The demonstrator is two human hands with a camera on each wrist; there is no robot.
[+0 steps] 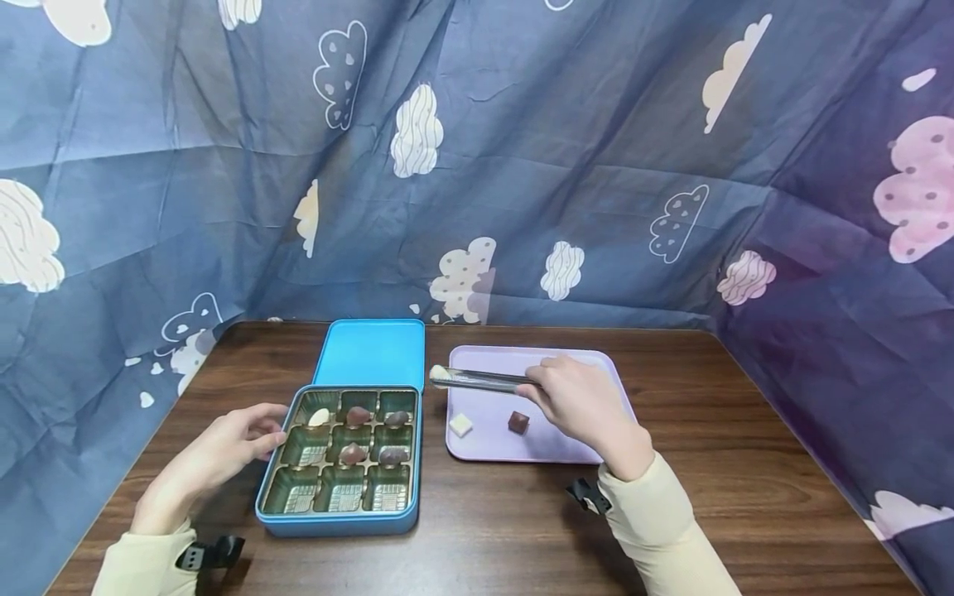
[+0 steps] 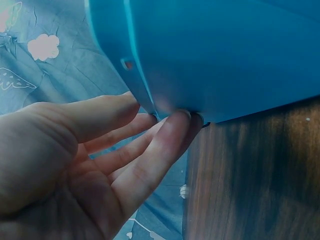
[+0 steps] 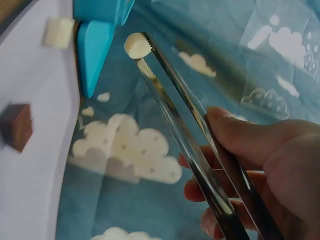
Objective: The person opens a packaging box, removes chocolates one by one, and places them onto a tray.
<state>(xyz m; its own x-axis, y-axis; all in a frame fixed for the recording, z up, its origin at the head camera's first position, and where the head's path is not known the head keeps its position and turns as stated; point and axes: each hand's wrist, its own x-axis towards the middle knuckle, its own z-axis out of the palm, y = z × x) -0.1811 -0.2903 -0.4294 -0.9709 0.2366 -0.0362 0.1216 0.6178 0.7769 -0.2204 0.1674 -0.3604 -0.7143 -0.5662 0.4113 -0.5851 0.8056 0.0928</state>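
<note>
My right hand grips metal tongs over the lilac tray. Their toothed tips pinch a rounded white chocolate, held in the air between tray and tin. Fingertips of my left hand rest against the left side of a blue tin. Inside it, a gold divided insert bears a white chocolate, brown ones and dark ones in its back and middle rows; the front compartments are bare. A white square chocolate and a brown cube chocolate lie on the tray.
Behind the tin, its blue lid lies folded back on the wooden table. A dark blue cloth with cloud prints hangs round the table's back and sides. Black straps sit on both wrists.
</note>
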